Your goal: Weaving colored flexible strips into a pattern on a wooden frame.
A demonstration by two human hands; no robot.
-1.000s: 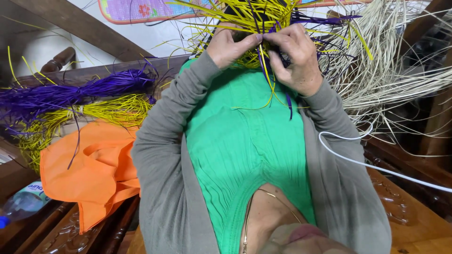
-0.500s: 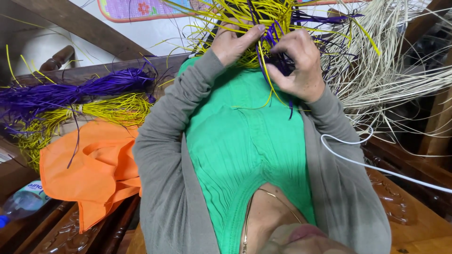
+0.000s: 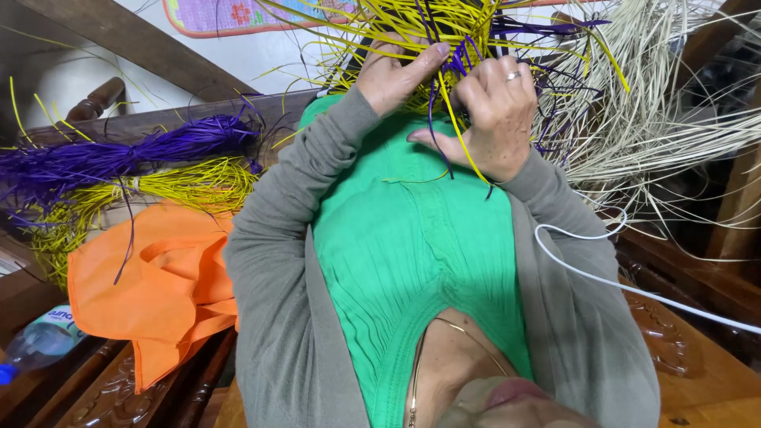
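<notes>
Up at the top centre of the frame, both hands were deep in the woven piece of yellow and purple strips (image 3: 444, 32), held up close so the loose ends fanned away from the fingers. The left hand (image 3: 392, 71) lay flat against the weave, fingers pressed into it to steady it, not clenched around any one strand that I could make out. The right hand (image 3: 495, 111), ring showing, was curled around a purple strip (image 3: 434, 107) and a yellow strip (image 3: 464, 139), thumb stretched out toward centre frame, apparently to keep those strands taut and apart from the rest. Off to the left of the frame sat a purple bundle (image 3: 119, 154) with a yellow bundle (image 3: 166, 186) just below it, near an orange bag (image 3: 158, 285), all within reach. Pale natural strips (image 3: 674, 119) spilled across the upper right, and a white cable (image 3: 602, 273) looped below them.
</notes>
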